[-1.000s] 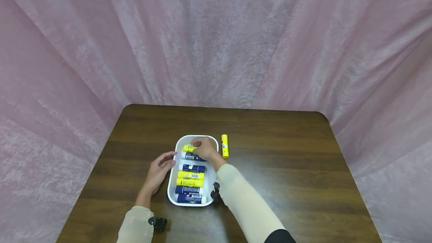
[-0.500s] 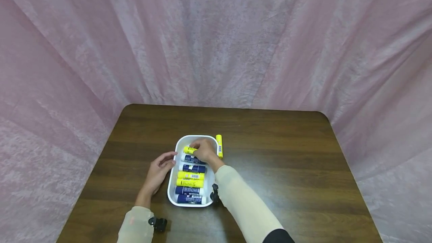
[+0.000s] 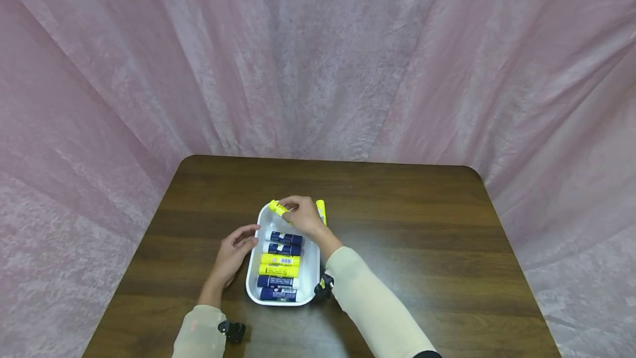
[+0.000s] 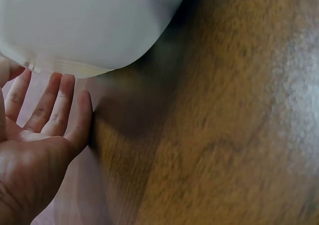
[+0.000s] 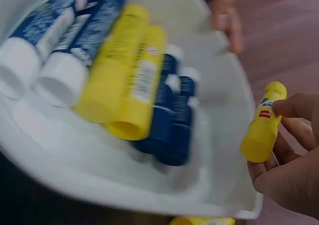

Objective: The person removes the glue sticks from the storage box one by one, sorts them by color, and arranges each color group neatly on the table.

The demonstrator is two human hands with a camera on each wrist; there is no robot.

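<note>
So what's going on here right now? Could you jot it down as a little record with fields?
Setting: dark wooden table, pink cloth hung behind.
Tray: white oval tray on the table.
Tray contents: six glue sticks lying side by side, four blue, two yellow.
Right hand: pinches a yellow glue stick above the tray's far end.
Left hand: fingers straight, resting against the tray's left rim.
Outside the tray: another yellow glue stick on the table by the tray's far right edge, partly hidden by the right hand.

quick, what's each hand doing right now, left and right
Left hand: open, fingers against the white tray side.
Right hand: holding a yellow glue stick over the tray.
</note>
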